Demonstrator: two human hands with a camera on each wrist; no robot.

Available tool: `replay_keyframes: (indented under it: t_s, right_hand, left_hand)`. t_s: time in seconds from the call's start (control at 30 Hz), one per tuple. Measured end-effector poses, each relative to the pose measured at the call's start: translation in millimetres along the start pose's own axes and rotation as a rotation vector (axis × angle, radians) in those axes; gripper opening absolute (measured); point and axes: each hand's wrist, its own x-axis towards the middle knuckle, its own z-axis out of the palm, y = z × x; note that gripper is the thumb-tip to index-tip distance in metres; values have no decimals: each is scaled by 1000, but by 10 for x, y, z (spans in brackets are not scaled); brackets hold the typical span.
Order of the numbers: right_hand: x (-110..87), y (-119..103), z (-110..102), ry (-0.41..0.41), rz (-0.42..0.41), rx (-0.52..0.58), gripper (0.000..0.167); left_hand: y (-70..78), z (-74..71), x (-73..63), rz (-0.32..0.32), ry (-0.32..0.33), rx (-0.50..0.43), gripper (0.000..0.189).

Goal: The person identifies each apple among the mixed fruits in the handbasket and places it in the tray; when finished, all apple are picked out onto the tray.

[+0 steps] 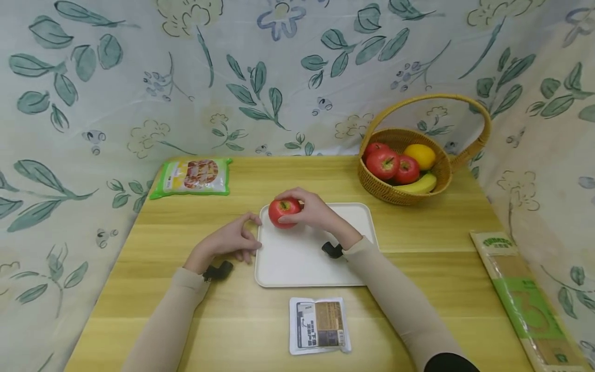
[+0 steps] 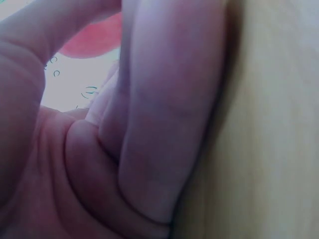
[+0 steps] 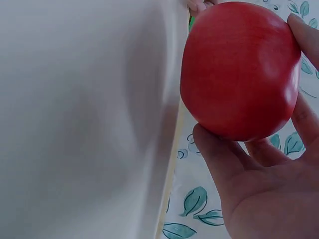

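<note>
My right hand (image 1: 312,209) grips a red apple (image 1: 284,212) over the far left corner of a white tray (image 1: 302,263). In the right wrist view, thumb and fingers close round the apple (image 3: 239,72) from the side; whether its base touches the tray I cannot tell. My left hand (image 1: 231,238) rests on the table at the tray's left edge, fingers loosely bent and fingertips at the rim. The left wrist view shows bent fingers (image 2: 169,99) against the wood, and part of the apple (image 2: 97,37) through the gap by the thumb.
Back right stands a wicker basket (image 1: 388,195) with apples, a banana and a yellow fruit. A green-edged food packet (image 1: 197,176) lies back left. In front of the tray lies a small white sachet (image 1: 319,325). A long noodle-like packet (image 1: 527,299) lines the right edge.
</note>
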Motion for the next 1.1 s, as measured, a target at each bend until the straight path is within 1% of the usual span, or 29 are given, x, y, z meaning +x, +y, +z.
replay_keyframes:
  t_s: [0.13, 0.27, 0.4, 0.7, 0.97, 1.03, 1.1]
  right_hand:
    - [47, 11, 81, -39, -3, -24, 53]
    - [64, 18, 126, -54, -6, -41, 54]
    - [70, 17, 139, -60, -16, -50, 54]
    - [81, 63, 160, -110, -44, -78, 57]
    - [69, 52, 136, -134, -65, -67, 60]
    - [51, 25, 99, -129, -69, -56, 62]
    - [12, -19, 25, -105, -77, -48, 63]
  left_hand:
    - [17, 1, 5, -2, -1, -6, 62]
    - [20, 6, 9, -15, -3, -5, 62]
    - [20, 4, 6, -16, -6, 2, 63]
    - [14, 3, 7, -4, -21, 12, 63]
    - [35, 6, 0, -16, -15, 2, 63]
    - [33, 3, 6, -15, -19, 1, 63]
    - [30, 3, 20, -13, -20, 1, 63]
